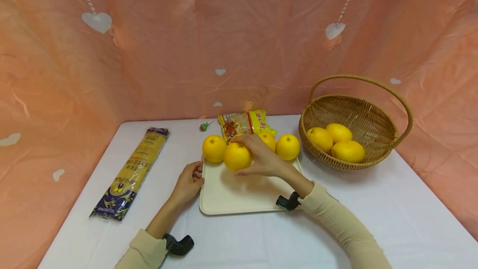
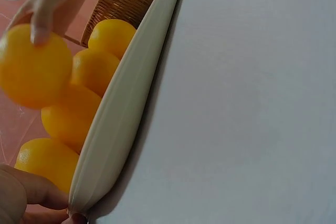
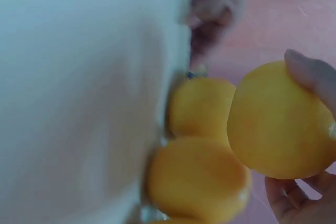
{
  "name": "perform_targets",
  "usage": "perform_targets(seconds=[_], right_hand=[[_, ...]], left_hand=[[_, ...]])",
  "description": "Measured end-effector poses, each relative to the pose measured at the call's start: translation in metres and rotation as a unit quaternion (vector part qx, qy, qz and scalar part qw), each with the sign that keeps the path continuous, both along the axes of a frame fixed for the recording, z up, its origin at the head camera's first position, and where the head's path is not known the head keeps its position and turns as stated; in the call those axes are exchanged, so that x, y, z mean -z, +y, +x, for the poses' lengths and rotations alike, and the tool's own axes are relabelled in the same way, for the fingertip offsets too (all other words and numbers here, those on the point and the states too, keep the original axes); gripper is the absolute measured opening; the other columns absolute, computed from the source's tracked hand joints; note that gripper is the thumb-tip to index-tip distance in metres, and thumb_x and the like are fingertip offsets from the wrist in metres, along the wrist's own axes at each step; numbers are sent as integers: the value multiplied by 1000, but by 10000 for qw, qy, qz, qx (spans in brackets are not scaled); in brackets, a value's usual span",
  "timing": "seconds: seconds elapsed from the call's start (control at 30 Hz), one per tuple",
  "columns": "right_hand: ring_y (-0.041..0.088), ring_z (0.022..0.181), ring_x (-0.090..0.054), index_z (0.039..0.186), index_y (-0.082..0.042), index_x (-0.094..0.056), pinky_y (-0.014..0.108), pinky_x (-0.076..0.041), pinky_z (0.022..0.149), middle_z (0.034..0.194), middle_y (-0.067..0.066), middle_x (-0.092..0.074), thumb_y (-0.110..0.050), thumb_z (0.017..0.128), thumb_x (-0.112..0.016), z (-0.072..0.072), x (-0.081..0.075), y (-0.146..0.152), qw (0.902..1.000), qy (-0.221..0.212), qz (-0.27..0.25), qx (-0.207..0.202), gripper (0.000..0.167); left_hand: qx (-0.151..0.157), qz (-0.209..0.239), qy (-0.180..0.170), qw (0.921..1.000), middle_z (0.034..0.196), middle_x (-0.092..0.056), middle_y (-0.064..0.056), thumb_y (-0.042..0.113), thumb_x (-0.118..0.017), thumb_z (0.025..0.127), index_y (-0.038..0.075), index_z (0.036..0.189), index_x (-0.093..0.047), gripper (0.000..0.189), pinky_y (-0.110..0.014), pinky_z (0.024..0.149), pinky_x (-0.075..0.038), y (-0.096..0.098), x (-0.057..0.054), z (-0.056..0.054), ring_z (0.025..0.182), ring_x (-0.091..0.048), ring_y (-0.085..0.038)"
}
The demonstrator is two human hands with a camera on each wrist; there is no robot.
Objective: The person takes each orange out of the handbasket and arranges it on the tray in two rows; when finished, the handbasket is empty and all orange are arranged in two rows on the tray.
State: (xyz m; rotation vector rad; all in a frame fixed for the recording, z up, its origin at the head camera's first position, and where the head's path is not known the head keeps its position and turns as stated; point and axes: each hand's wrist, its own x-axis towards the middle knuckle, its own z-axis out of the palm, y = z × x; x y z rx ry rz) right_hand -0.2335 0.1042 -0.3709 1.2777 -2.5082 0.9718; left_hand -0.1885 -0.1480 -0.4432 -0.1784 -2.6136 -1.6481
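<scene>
My right hand (image 1: 263, 157) grips an orange (image 1: 237, 157), thumb on one side and fingers on the other, above the back part of a cream rectangular tray (image 1: 231, 198). Several more oranges (image 1: 288, 147) stand in a row along the tray's back edge; the held one partly hides one of them in the head view. At the tray's left side is my left hand (image 1: 188, 182), its fingers curled at the rim. The left wrist view shows its fingers (image 2: 44, 192) pinching the tray wall at a corner. The right wrist view shows the held orange close beside the row.
A wicker basket (image 1: 358, 111) with a tall handle stands at the right, holding three lemons (image 1: 348, 151). Behind the tray lie a yellow food packet (image 1: 242, 123) and a small lollipop (image 1: 203, 126). A spaghetti pack (image 1: 130, 173) lies at the left on the white-covered table.
</scene>
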Motion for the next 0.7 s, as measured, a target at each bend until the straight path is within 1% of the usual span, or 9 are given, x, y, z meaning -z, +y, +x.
perform_targets(seconds=[0.1,0.2,0.37,0.43,0.6,0.7], right_hand=[[20,118,-40,131,-13,-48,40,-35,100,129,1,-51,-33,63,-85,3,9,-9,9991,221,347,-126,79],[19,119,-40,131,-13,-48,39,-33,102,131,0,-51,-34,64,-84,4,14,-16,9972,269,640,-282,79],[18,120,-38,133,-15,-46,37,-34,103,133,0,-49,-37,66,-83,5,16,-23,9951,145,846,-488,79],[17,119,-39,133,-15,-47,36,-34,102,132,-1,-49,-38,67,-82,4,17,-26,9942,185,911,-548,79],[17,114,-41,129,-16,-50,32,-36,99,126,-1,-52,-42,65,-82,4,21,-29,9908,327,1174,-581,76],[18,113,-42,129,-17,-49,33,-36,100,125,2,-51,-43,65,-82,5,21,-28,9889,271,1348,-565,77]], left_hand=[[-4,-9,-52,10000,104,-47,-19,-14,-53,77,-15,124,-44,48,-15,67,-40,0,0,0,87,-45,-22],[-13,-31,-62,10000,103,-47,-19,-14,-53,77,-15,123,-45,48,-16,66,-40,0,-2,-1,86,-45,-22],[-15,-96,-39,9999,104,-47,-20,-13,-54,77,-15,124,-44,48,-15,66,-40,-1,-1,-2,87,-46,-23],[-3,-87,-18,10000,105,-47,-20,-13,-54,77,-15,125,-44,48,-15,66,-40,-2,-1,-3,87,-46,-23],[22,9,-8,10000,105,-46,-21,-13,-54,78,-15,124,-45,47,-14,66,-40,-1,-1,-1,87,-46,-24],[26,31,-42,10000,105,-46,-21,-13,-54,78,-14,124,-45,47,-15,67,-40,0,-1,-1,88,-46,-24]])
